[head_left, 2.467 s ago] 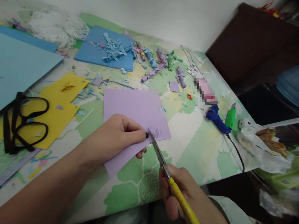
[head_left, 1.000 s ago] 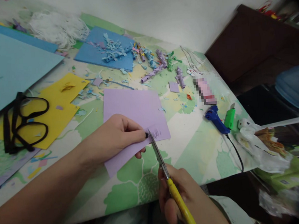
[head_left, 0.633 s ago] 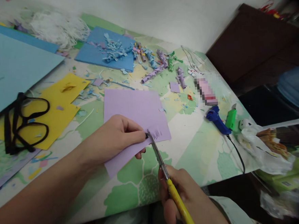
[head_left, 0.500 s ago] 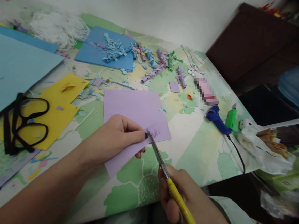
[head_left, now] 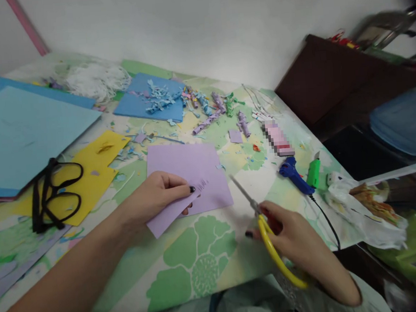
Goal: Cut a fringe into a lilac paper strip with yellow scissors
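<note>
My left hand (head_left: 160, 192) pinches a small piece of purple paper (head_left: 166, 217) between thumb and fingers. Close-set slits or a fringe seem to mark its right end, past the thumb. Under it, a larger purple paper sheet (head_left: 186, 157) lies flat on the table. To the right, my right hand (head_left: 293, 231) is closed around the yellow-handled scissors (head_left: 254, 206). Their blades look together and point up and left, apart from the paper. Part of the handles is hidden by the fingers.
Black glasses (head_left: 56, 197) rest on yellow paper (head_left: 101, 180) at left. Rolled paper tubes (head_left: 209, 121) and scraps are strewn behind. A blue glue gun (head_left: 297, 176), a green box cutter (head_left: 313, 172) and a plastic bag (head_left: 361, 212) line the right side.
The scissors have drawn away from the paper piece, to the right, with my right hand. My left hand keeps its pinch on the paper. The view has tilted up slightly.
</note>
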`<state>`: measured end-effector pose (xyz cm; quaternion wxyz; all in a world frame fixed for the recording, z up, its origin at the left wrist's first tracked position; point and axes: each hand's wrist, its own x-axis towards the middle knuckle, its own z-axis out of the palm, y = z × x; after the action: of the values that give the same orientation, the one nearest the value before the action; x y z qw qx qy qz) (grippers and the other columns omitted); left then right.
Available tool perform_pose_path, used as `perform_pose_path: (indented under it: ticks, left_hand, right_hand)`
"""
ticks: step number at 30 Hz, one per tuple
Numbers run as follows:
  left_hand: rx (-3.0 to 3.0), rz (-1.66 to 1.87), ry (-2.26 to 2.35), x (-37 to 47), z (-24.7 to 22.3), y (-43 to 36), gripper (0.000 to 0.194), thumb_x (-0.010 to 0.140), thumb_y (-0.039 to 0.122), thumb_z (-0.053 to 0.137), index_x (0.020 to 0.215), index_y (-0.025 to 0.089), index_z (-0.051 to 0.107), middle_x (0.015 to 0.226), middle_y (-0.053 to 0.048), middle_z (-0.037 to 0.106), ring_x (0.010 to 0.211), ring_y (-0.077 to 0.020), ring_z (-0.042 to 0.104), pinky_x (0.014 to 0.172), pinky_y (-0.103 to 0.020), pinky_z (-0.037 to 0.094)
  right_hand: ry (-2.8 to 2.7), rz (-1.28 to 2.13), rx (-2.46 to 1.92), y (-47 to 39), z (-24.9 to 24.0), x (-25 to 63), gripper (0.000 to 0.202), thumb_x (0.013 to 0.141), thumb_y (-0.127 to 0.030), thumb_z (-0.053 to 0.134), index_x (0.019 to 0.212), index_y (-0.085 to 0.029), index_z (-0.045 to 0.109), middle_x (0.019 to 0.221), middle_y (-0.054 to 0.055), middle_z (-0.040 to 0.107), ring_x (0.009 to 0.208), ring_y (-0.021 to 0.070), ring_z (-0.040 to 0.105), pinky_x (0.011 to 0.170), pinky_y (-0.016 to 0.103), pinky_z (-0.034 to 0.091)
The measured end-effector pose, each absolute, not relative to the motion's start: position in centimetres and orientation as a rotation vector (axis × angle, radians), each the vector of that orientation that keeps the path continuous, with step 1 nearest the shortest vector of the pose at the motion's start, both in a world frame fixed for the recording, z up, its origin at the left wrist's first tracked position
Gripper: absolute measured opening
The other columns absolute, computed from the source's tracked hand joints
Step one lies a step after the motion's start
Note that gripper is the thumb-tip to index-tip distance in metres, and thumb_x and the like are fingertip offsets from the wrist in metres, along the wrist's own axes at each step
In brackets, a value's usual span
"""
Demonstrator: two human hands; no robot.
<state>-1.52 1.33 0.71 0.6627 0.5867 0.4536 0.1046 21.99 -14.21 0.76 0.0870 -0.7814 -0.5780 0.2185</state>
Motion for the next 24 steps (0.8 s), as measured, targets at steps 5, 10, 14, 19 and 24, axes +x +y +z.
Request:
perform_pose_path:
  ticks: [5, 10, 14, 19, 24]
  left_hand:
    - [1.305, 0.218, 0.94, -1.4, 0.3, 1.2, 0.022, 0.077, 0.033, 0.067, 0.063, 0.016, 0.07, 0.051, 0.0, 0.064, 0.043, -0.0088, 0.049, 0.042, -0.018, 0.034]
    - [1.304, 0.185, 0.891, -1.4, 0.1, 1.0, 0.023, 0.075, 0.034, 0.069, 0.06, 0.017, 0.069, 0.051, 0.001, 0.063, 0.043, -0.0087, 0.049, 0.043, -0.019, 0.034]
    - [1.326, 0.157, 0.848, -1.3, -0.2, 0.8, 0.022, 0.075, 0.035, 0.07, 0.064, 0.017, 0.069, 0.054, 0.001, 0.064, 0.047, -0.0103, 0.052, 0.046, -0.02, 0.036]
    - [1.349, 0.132, 0.838, -1.2, -0.4, 0.9, 0.022, 0.075, 0.035, 0.067, 0.065, 0.016, 0.068, 0.055, 0.002, 0.062, 0.046, -0.01, 0.049, 0.046, -0.021, 0.034]
    - [1.349, 0.121, 0.858, -0.9, -0.8, 0.8, 0.02, 0.077, 0.034, 0.065, 0.069, 0.016, 0.07, 0.053, 0.003, 0.058, 0.045, -0.0096, 0.046, 0.045, -0.021, 0.032]
  right_hand:
    - [-1.66, 0.377, -2.397, -12.1, -0.1, 25.1, 0.032, 0.076, -0.026, 0.061, 0.107, -0.021, 0.066, 0.065, 0.002, 0.066, 0.057, 0.0226, 0.059, 0.052, 0.028, 0.031]
    - [-1.562, 0.34, -2.28, -11.1, 0.9, 25.0, 0.047, 0.079, -0.025, 0.06, 0.124, -0.012, 0.064, 0.082, 0.015, 0.072, 0.077, 0.0352, 0.064, 0.064, 0.038, 0.039]
    - [-1.559, 0.569, -1.912, -9.2, 1.9, 22.8, 0.036, 0.087, -0.028, 0.053, 0.117, -0.013, 0.066, 0.112, 0.017, 0.068, 0.102, 0.032, 0.061, 0.078, 0.039, 0.046]
    - [-1.476, 1.104, -1.431, -5.5, -0.2, 19.3, 0.031, 0.083, -0.037, 0.062, 0.104, -0.015, 0.069, 0.081, 0.006, 0.073, 0.075, 0.0197, 0.067, 0.066, 0.029, 0.052]
    - [-1.253, 1.372, -1.2, -4.8, -3.1, 17.6, 0.028, 0.076, -0.041, 0.07, 0.084, -0.014, 0.07, 0.07, 0.002, 0.069, 0.063, 0.015, 0.064, 0.063, 0.028, 0.053]
